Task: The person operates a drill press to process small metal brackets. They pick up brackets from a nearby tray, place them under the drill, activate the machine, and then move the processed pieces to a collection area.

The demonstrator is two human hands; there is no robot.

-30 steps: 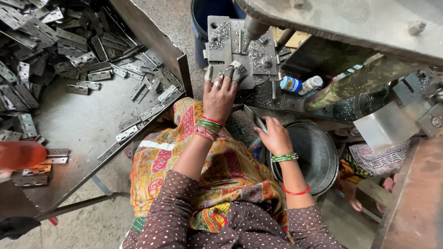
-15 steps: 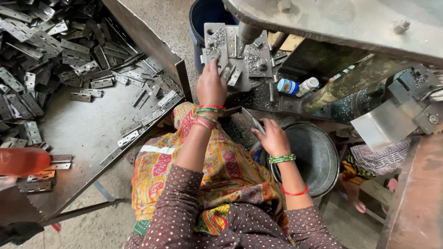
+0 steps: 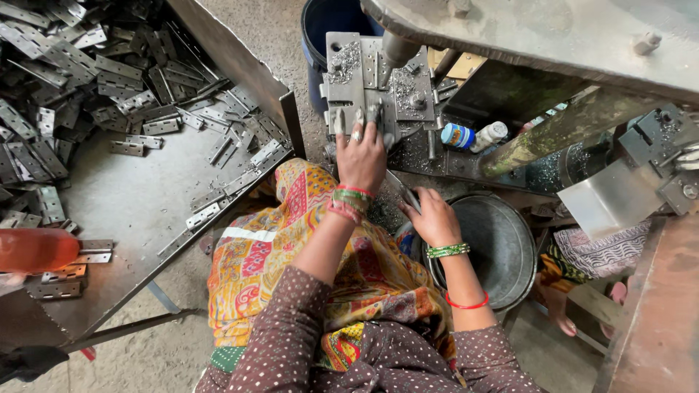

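My left hand (image 3: 360,153) reaches forward with its fingers spread flat on the grey steel die plate (image 3: 348,69) of a press, just below the ram (image 3: 399,49). I cannot see any piece under the fingers. My right hand (image 3: 431,215) rests lower, beside my knee, closed around a thin flat metal hinge piece (image 3: 403,192) that sticks out toward the die. Both wrists wear green and red bangles. Metal chips lie scattered over the die plate.
A steel tray (image 3: 131,211) on the left holds a heap of several hinge leaves (image 3: 87,80). A round metal pan (image 3: 502,240) sits by my right hand. A blue bucket (image 3: 324,22), a small bottle (image 3: 472,135), an orange bottle (image 3: 36,249) and the press frame (image 3: 553,36) are around.
My left hand has slid further onto the die plate, its fingers now under the ram. The right hand has stayed nearly still, holding the metal piece.
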